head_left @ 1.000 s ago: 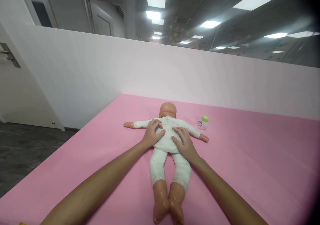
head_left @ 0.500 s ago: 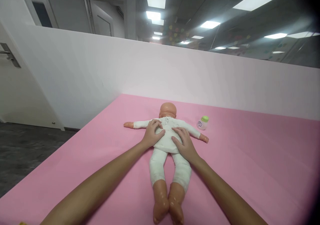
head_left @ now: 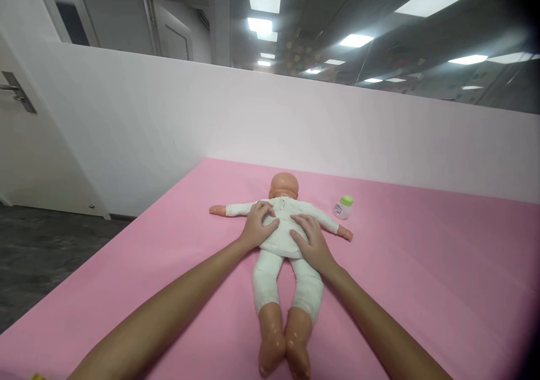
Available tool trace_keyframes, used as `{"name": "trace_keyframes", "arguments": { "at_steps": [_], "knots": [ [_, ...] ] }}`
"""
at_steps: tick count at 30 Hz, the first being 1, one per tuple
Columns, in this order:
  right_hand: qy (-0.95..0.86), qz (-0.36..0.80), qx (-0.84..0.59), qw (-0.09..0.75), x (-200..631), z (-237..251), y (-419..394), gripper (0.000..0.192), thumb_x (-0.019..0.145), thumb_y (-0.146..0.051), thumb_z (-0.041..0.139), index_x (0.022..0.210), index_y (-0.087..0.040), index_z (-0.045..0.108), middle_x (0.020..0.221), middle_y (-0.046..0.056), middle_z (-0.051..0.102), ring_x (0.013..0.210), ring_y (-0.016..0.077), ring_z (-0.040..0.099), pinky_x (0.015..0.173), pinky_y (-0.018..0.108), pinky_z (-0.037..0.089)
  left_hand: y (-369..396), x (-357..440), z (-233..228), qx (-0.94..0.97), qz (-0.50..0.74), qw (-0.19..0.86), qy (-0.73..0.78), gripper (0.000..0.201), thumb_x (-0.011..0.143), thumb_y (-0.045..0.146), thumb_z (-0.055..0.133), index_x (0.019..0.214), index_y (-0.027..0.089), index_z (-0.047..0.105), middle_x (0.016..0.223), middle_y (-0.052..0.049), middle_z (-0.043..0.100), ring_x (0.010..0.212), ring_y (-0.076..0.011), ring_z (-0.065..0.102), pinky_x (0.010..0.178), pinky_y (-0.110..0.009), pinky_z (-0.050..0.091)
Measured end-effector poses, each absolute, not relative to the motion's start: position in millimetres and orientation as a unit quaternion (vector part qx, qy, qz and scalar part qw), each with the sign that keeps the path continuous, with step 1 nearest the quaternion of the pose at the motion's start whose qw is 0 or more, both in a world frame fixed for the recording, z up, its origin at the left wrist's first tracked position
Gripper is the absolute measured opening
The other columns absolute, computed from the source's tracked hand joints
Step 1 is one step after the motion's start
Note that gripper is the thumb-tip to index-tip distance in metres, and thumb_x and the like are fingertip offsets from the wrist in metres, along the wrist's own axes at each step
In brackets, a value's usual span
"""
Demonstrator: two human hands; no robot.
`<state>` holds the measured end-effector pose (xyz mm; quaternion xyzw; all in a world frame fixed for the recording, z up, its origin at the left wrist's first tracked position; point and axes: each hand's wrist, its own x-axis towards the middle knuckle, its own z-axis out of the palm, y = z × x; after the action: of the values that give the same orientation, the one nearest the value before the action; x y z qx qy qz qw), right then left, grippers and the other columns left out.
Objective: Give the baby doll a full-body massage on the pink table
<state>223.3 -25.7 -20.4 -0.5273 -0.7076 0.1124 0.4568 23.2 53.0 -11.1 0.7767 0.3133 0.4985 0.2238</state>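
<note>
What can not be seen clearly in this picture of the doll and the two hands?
- Doll chest and belly, head view: covered by the left hand and right hand.
- Palms, and whether they press or only rest: hidden against the white clothes.
- Bottle label: too small to read.
- Right edge of the pink mat: lost in dark shadow.

Office-type interior: recessed ceiling light panels (head_left: 264,1) and a grey door (head_left: 171,31) lie beyond the white partition wall (head_left: 270,126), which borders a pink mat (head_left: 422,278).
</note>
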Motion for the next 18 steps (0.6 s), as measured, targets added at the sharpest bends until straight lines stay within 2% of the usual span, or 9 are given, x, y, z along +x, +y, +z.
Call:
{"name": "trace_keyframes", "arguments": {
  "at_steps": [18],
  "knots": [
    [-0.71, 0.104, -0.528, 0.455, 223.6, -20.5, -26.8, 0.036, 0.098, -0.04, 0.056, 0.132, -0.03, 0.061, 0.133, 0.009, 0.057, 0.131, 0.0301, 0.05, 0.116, 0.056, 0.04, 52.9, 24.3, -10.9, 0.775, 0.5, 0.228, 0.312, 0.012, 0.083, 0.019, 0.069, 0.086, 0.023, 0.058, 0.111, -0.005, 0.06, 0.116, -0.0252, 0.057, 0.108, -0.045, 0.044]
  ]
}}
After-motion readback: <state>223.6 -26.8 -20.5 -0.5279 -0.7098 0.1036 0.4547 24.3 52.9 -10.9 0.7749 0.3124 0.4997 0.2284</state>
